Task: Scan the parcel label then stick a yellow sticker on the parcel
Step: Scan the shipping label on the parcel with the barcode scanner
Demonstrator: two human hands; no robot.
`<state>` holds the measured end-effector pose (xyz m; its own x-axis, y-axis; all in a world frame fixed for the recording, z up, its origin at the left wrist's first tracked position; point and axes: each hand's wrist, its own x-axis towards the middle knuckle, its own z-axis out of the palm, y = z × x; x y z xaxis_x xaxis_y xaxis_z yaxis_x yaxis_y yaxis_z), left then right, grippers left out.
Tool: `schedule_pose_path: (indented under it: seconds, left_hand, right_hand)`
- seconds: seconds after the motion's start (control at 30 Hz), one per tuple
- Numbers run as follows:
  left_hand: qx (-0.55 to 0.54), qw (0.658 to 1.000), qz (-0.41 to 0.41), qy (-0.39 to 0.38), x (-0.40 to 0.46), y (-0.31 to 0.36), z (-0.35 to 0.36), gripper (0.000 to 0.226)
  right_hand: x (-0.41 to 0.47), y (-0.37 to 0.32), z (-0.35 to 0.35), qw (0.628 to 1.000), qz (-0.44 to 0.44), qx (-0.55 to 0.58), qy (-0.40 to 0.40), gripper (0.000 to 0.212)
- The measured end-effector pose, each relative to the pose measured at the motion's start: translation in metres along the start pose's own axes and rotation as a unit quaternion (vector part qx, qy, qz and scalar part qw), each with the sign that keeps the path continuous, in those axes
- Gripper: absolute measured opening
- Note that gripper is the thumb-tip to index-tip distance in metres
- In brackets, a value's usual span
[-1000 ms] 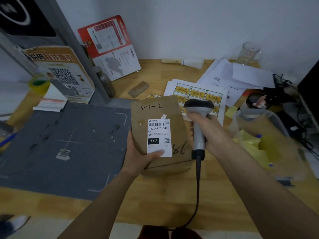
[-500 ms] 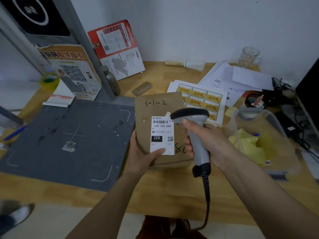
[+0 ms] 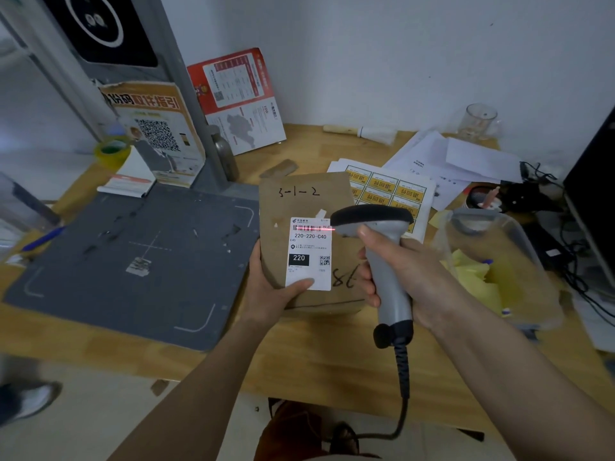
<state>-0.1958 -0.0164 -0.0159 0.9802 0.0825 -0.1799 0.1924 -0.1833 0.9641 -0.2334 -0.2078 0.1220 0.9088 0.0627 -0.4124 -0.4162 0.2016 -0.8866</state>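
parcel [image 3: 306, 197] hides part of the sticker sheet [image 3: 386, 188].

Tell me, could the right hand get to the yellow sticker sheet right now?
Probably not yet. The right hand grips the scanner, so its fingers are occupied. The sticker sheet lies uncovered just behind the parcel, so the path looks free once the scanner is put down.

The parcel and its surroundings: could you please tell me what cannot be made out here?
Head view:
- Parcel: near right edge hidden behind the scanner and right hand.
- Label: small print too small; lower edge under the left hand thumb.
- Yellow sticker sheet: partly hidden by parcel and scanner.
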Motion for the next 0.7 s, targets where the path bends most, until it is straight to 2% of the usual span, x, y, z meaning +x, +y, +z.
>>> schedule_pose_path:
  seconds: [0.4,0.57,0.63,0.7]
  left_hand:
    - [0.009,1.000,-0.022,-0.002,0.011,0.002,0.000,0.114]
    - [0.007,1.000,-0.024,-0.008,0.010,-0.002,-0.002,0.114]
    - [0.004,1.000,-0.017,-0.011,0.009,-0.002,-0.003,0.112]
    - [-0.002,1.000,-0.020,-0.011,0.009,-0.001,-0.003,0.112]
  right_hand:
    - [-0.005,-0.001,-0.003,1.000,-0.011,-0.024,0.006,0.033]
    - [0.022,0.007,-0.020,0.990,-0.036,-0.053,0.128,0.022]
    - [0.042,0.018,-0.030,0.981,-0.022,-0.066,0.180,0.012]
    - [0.061,0.032,-0.037,0.978,0.011,-0.061,0.201,0.015]
